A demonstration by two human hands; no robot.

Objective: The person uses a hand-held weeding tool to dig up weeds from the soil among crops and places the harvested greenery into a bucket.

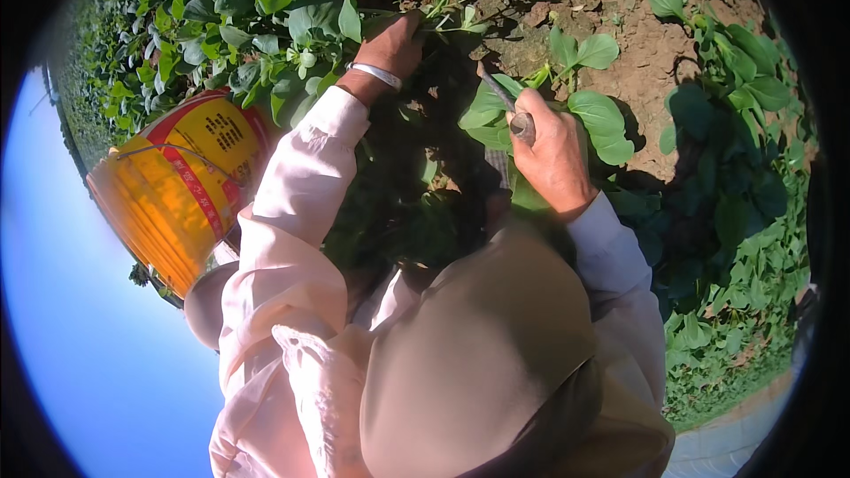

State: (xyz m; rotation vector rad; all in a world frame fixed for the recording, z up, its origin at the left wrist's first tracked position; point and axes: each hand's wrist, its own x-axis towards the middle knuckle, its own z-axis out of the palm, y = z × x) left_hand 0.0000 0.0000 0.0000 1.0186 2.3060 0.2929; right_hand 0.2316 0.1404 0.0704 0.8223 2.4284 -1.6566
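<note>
A small green weed (452,2) on brown soil, and a slim dark-bladed tool (506,104) tilted among leaves.

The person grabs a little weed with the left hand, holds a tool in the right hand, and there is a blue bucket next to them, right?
Not quite. The head view shows the bucket is orange-yellow with a red band, not blue. The rest holds: the left hand grips a small weed, and the right hand holds a thin tool.

Yellow-orange bucket (168,199) at left, beside pink sleeve; red band label, dark print block.
</note>
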